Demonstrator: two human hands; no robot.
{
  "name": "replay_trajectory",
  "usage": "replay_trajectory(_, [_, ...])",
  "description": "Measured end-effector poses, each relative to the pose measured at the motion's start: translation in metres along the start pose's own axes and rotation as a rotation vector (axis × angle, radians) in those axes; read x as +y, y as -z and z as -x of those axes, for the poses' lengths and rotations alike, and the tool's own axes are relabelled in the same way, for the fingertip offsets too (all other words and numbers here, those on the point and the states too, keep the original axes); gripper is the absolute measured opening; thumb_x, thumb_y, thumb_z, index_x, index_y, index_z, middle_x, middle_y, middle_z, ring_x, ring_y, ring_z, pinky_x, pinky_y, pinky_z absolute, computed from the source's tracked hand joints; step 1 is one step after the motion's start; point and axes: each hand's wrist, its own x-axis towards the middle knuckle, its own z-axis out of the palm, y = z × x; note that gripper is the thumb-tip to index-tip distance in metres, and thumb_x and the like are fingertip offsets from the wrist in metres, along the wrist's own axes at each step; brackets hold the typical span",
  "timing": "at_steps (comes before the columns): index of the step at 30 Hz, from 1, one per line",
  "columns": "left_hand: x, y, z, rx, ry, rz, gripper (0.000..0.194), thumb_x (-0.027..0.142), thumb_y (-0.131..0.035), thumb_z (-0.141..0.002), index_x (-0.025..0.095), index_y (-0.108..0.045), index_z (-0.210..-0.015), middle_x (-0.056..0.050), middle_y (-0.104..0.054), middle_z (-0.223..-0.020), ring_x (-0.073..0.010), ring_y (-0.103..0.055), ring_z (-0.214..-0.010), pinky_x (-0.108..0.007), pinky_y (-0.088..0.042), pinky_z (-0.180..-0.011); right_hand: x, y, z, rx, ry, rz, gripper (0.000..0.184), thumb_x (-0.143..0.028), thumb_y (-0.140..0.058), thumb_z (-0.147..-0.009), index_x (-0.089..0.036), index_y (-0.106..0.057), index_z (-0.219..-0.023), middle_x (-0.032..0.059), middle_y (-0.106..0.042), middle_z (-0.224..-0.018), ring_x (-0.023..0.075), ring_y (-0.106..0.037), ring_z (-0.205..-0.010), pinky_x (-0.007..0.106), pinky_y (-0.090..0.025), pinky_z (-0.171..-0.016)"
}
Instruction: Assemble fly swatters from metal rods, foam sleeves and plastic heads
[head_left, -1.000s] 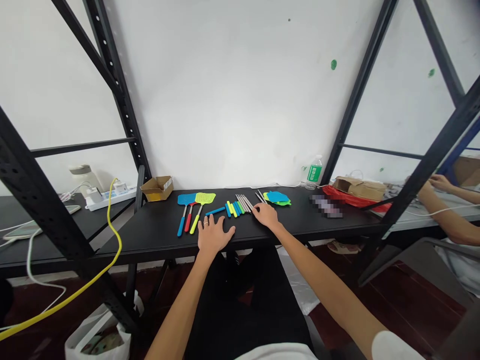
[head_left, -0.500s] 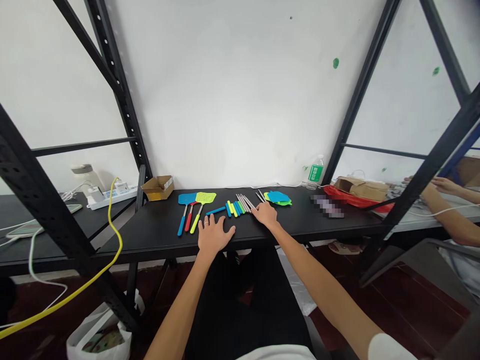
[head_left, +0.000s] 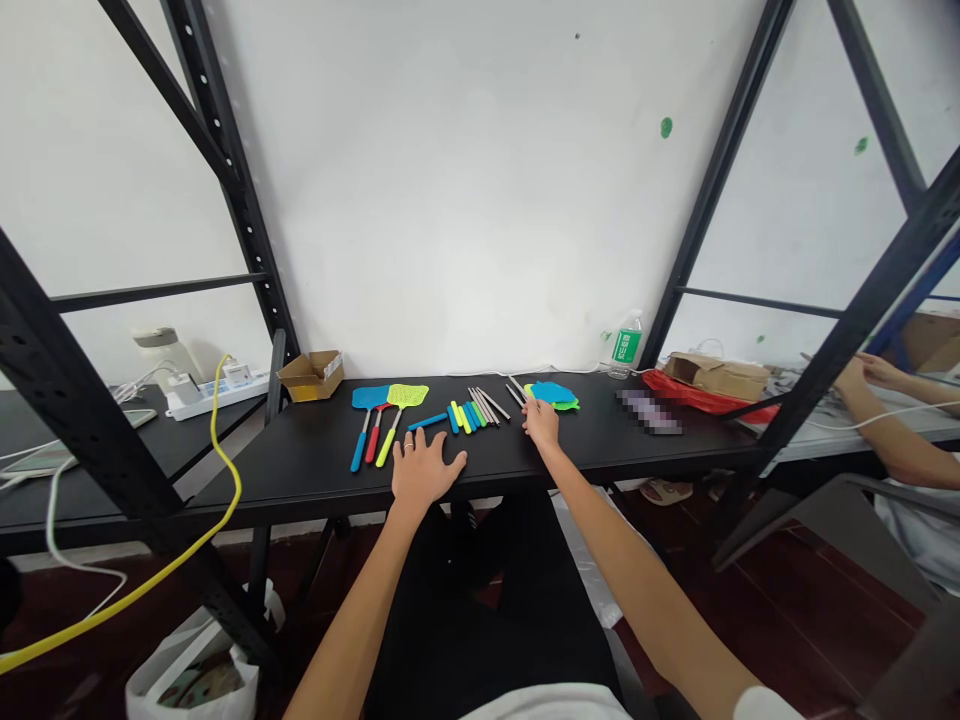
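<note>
My left hand (head_left: 424, 467) lies on the black table with its fingers spread, holding nothing. Just in front of it is a blue handle tube (head_left: 427, 423), with a row of blue, yellow and green handle tubes (head_left: 466, 417) to its right. Several thin metal rods (head_left: 487, 407) lie side by side beyond that row. The fingers of my right hand (head_left: 541, 424) are closed on a metal rod (head_left: 515, 391) near a stack of blue and green fly swatter heads (head_left: 553, 393). Three whole fly swatters (head_left: 388, 425), blue, red and yellow, lie left of the tubes.
An open cardboard box (head_left: 313, 376) stands at the table's back left. At the back right are a water bottle (head_left: 625, 345) and a blurred patch (head_left: 649, 412). A yellow cable (head_left: 229, 480) hangs at the left. Another person's arm (head_left: 885, 420) shows far right.
My right hand has moved slightly right, from the group of rods to the rods beside the swatter heads. The rods it covered now lie exposed. My left hand stays flat on the table.
</note>
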Motion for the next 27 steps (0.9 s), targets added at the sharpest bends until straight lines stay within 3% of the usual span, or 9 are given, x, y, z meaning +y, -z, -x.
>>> replay_trajectory(5, [-0.0008, -0.0030, -0.0008, 0.012, -0.001, -0.009, 0.073, 0.072, -0.034, -0.090, 0.026, -0.053, -0.143, -0.017, -0.041, -0.155, -0.0411, -0.031, -0.145, -0.057, -0.021, -0.116, 0.0004, 0.0001, 0.0013, 0.061, -0.072, -0.208, 0.035, -0.041, -0.029, -0.096, -0.019, -0.056, -0.098, 0.0076, -0.072, -0.101, 0.0124, -0.065, -0.056, 0.022, -0.049, -0.047])
replay_trajectory(14, [0.0024, 0.0020, 0.0004, 0.004, 0.005, -0.017, 0.072, 0.071, -0.037, -0.090, 0.026, -0.053, -0.143, -0.016, -0.042, -0.155, -0.0408, -0.032, -0.145, -0.056, -0.022, -0.116, -0.0066, 0.0035, 0.0043, 0.148, -0.076, -0.444, 0.027, -0.041, -0.031, -0.096, -0.022, -0.043, -0.110, 0.0062, -0.070, -0.103, 0.0103, -0.063, -0.055, 0.020, -0.047, -0.044])
replay_trajectory(17, [0.0026, 0.0028, 0.0006, 0.008, 0.003, -0.019, 0.071, 0.071, -0.036, -0.090, 0.026, -0.053, -0.143, -0.017, -0.043, -0.154, -0.0410, -0.033, -0.144, -0.057, -0.022, -0.116, -0.0065, 0.0029, 0.0040, 0.145, -0.049, -0.450, 0.032, -0.048, -0.032, -0.094, -0.021, -0.047, -0.104, 0.0068, -0.069, -0.103, 0.0112, -0.065, -0.059, 0.019, -0.047, -0.045])
replay_trajectory(21, [0.0017, 0.0013, 0.0010, 0.008, -0.001, -0.002, 0.072, 0.071, -0.036, -0.090, 0.025, -0.053, -0.143, -0.017, -0.043, -0.154, -0.0413, -0.032, -0.144, -0.057, -0.022, -0.116, -0.0054, 0.0016, 0.0028, 0.097, -0.069, -0.424, 0.037, -0.054, -0.040, -0.090, -0.019, -0.055, -0.087, 0.0077, -0.070, -0.089, 0.0143, -0.066, -0.063, 0.020, -0.047, -0.045])
replay_trajectory(27, [0.0030, 0.0051, -0.0014, 0.069, 0.082, 0.058, 0.072, 0.069, -0.045, -0.086, 0.025, -0.053, -0.142, -0.013, -0.021, -0.165, -0.0451, -0.008, -0.151, -0.059, -0.020, -0.117, -0.0031, -0.0004, 0.0021, 0.025, -0.036, -0.360, 0.039, -0.053, -0.044, -0.089, -0.018, -0.061, -0.089, 0.0073, -0.072, -0.090, 0.0115, -0.062, -0.057, 0.019, -0.045, -0.046])
